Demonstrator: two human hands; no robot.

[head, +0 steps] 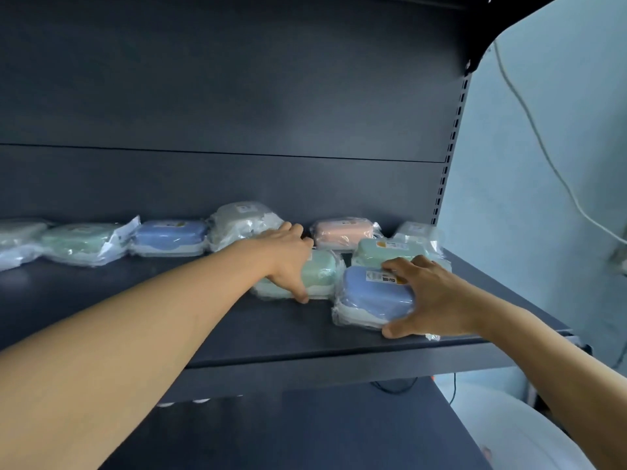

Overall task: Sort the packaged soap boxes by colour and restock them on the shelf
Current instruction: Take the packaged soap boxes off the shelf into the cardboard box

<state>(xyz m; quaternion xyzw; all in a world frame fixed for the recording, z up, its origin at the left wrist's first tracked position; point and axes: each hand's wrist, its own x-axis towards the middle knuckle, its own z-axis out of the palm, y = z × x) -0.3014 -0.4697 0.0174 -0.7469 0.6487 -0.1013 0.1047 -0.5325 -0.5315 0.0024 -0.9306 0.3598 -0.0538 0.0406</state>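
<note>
While my left hand (288, 257) is gripping a green soap box (319, 273) on the shelf (237, 327), my right hand (431, 296) is clasping a blue soap box (373, 296).

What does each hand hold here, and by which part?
The right hand grips the blue soap box by its right end, thumb on the near edge. The left hand grips a green soap box by its left end.

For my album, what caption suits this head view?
Left hand grips a wrapped green soap box; right hand grips a blue one.
</note>
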